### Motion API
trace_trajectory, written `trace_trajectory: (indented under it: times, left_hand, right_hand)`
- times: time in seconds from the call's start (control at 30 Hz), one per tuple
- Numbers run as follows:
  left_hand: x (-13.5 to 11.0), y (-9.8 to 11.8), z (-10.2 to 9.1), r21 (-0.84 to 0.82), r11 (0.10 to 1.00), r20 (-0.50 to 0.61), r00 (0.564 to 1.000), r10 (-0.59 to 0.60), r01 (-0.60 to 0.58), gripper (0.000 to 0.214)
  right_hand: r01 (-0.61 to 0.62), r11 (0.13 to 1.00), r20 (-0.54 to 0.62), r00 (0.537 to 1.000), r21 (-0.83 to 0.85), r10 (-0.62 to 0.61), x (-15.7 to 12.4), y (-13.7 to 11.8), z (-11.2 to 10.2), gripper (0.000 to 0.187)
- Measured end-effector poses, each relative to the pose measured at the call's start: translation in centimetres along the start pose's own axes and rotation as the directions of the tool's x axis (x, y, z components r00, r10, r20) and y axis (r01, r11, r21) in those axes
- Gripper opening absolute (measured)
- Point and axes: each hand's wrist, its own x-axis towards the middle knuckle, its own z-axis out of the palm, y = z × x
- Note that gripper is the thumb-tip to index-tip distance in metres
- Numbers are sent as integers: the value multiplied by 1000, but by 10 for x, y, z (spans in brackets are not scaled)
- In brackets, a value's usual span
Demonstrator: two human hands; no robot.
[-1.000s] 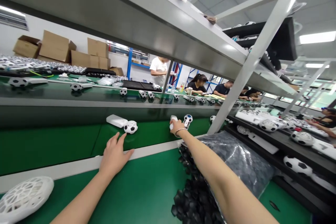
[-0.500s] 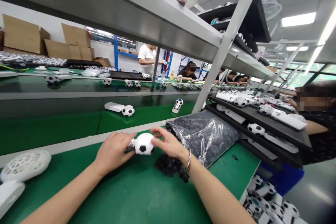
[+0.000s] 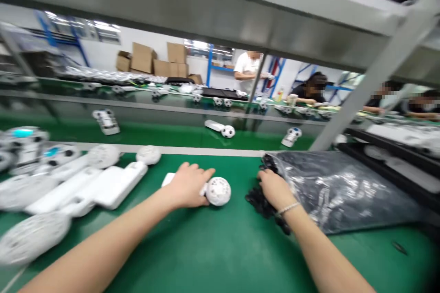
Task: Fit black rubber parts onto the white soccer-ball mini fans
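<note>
My left hand (image 3: 189,186) is closed around the handle of a white handheld fan (image 3: 219,191), low over the green work surface (image 3: 220,247). The fan's round, slotted grille faces me, and part of its white handle shows behind my fingers. My right hand (image 3: 276,188) reaches into a loose pile of small black parts (image 3: 257,202) at the mouth of a clear plastic bag (image 3: 330,192). Its fingers are curled down among the parts; what they hold is hidden. More black parts fill the bag.
Several white fans (image 3: 118,183) lie heaped on the left. Beyond the pale ledge, a green conveyor (image 3: 172,135) carries football-patterned fans. A slanted metal post (image 3: 371,78) and black trays (image 3: 388,155) stand on the right. An overhead shelf crosses above; people work in the background.
My right hand has left the fan and moved right to the black parts. The fan stays in my left hand, its grille now facing me instead of the football side. The view has swung left.
</note>
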Motion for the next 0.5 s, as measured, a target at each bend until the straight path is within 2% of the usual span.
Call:
trace_trajectory:
  times: [0.07, 0.13, 0.23, 0.33, 0.43, 0.5]
  left_hand:
    - [-2, 5, -2, -12, 999, 16, 999, 31, -31, 53]
    - [-1, 5, 0, -20, 1000, -6, 1000, 7, -7, 45]
    - [1, 1, 4, -42, 999, -25, 999, -24, 23, 57]
    - [2, -1, 4, -81, 997, 32, 999, 5, -3, 71]
    - [2, 0, 3, -122, 992, 96, 995, -24, 35, 70]
    - [2, 2, 4, -151, 986, 87, 995, -57, 69, 70]
  right_hand:
    - [62, 998, -27, 998, 15, -62, 1, 1, 3, 19]
    - [100, 994, -61, 993, 33, -98, 3, 3, 6, 20]
    - [126, 991, -110, 987, 55, -119, 5, 4, 11, 21]
    - [155, 985, -157, 977, 73, -142, 6, 5, 18, 22]
    - [175, 976, -183, 972, 130, -150, 9, 6, 23, 19]
    - [177, 964, -188, 972, 200, -140, 10, 5, 23, 17]
